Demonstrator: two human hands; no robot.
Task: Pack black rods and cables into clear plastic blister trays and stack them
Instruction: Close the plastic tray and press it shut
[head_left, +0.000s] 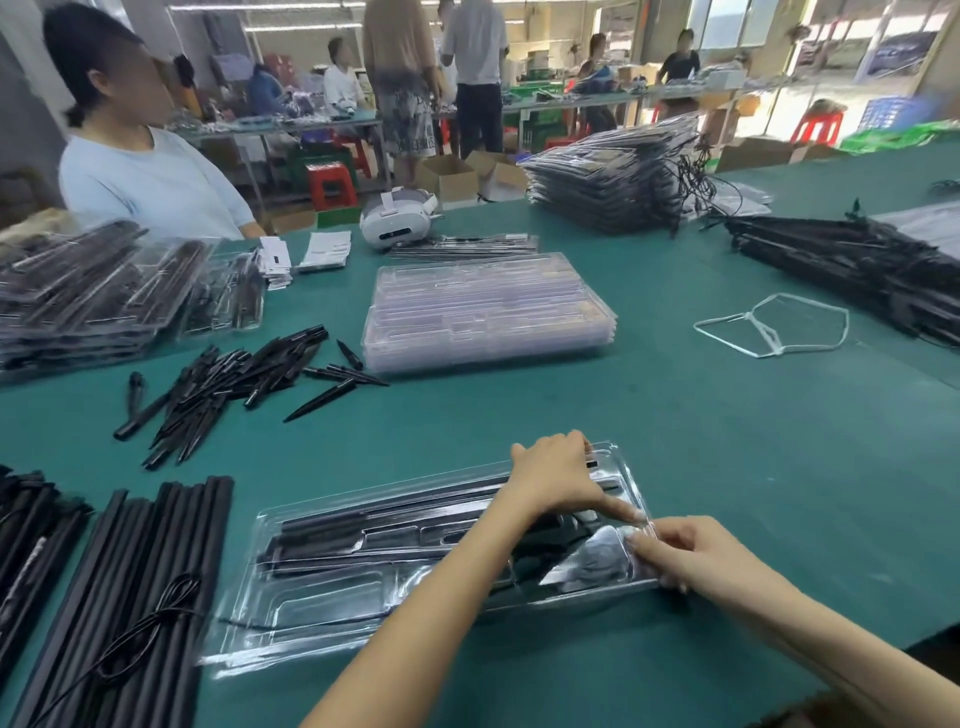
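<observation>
A clear blister tray (332, 582) lies lengthwise on the green table (727, 441) directly in front of the person, with black rods (374, 514) seated in its upper channels and a dark cable bundle (587, 564) in the compartment at its right end. The left hand (558, 480) rests palm-down on the tray's right portion, fingers bent and the index finger extended, its tip pressing on the plastic near the right edge. The right hand (696, 551) meets the same edge from the right; its fingers are curled against the tray rim, but motion blur prevents telling whether they pinch the rim or only press it. To the left of the tray, a row of long black rods (156, 582) lies parallel on the table, with a loose black cable (150, 618) draped across it. Farther back on the left sits a scattered pile of short black pointed spikes (234, 384). A stack of empty clear trays (483, 306) stands beyond the working tray at the table's centre. Packed trays are stacked at far left (83, 296) and at upper right (613, 176). A white strap loop (774, 325) lies to the right, near a heap of black rods in bags (852, 265). A white headset (397, 221) rests behind the empty trays.
</observation>
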